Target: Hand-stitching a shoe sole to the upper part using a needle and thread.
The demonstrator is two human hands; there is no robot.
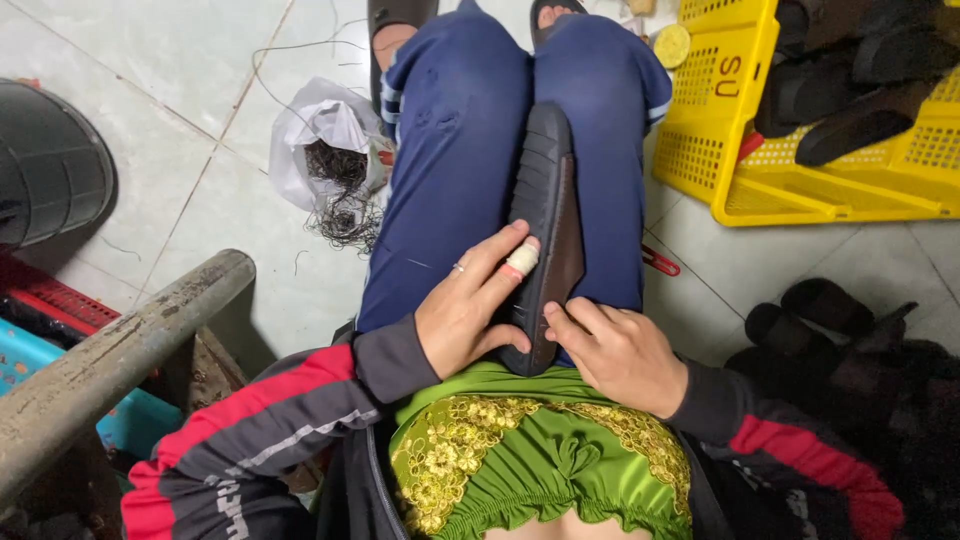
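A black shoe sole [545, 210] stands on edge between the person's blue-trousered thighs [450, 170]. The left hand [470, 305] grips its near end, a bandaged finger along the side. The right hand [615, 350] clasps the other side, fingers curled. A yellow crate [740, 150] of dark soles sits on the tiled floor [180, 150] nearby.

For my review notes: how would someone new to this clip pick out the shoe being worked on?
Start at the person's lap in dark blue trousers. The black shoe lies lengthwise between the thighs, sole up, left hand and right hand gripping its near end. Unlike the shoes in the yellow crate, it alone is held.
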